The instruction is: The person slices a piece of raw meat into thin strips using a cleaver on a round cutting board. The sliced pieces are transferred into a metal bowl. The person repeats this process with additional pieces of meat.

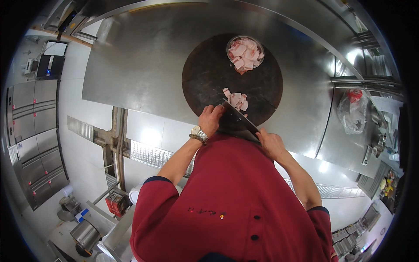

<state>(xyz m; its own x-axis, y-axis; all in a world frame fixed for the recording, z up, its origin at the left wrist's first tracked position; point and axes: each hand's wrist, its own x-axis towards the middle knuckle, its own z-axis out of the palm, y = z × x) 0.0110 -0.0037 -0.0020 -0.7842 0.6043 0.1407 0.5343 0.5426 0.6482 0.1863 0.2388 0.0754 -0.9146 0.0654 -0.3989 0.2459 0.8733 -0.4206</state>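
A round dark chopping block (209,75) lies on the stainless steel worktop in front of me. My right hand (271,143) grips the handle of a cleaver (240,116), its blade slanting up and left across the block's near part. My left hand (211,118) rests at the block's near edge with curled fingertips close to the blade; whether it presses on meat is hidden. Beyond the blade is a small heap of pale pink cut meat pieces (238,100). Near the block's far edge, a clear round bowl (228,54) is piled with more pieces, and some meat sits just outside its near rim.
The steel worktop (140,65) extends on both sides of the block. A clear plastic bag with a red top (353,113) lies on the counter at right. Steel cabinets (36,108) line the far left. Metal floor grates (150,154) run below the worktop.
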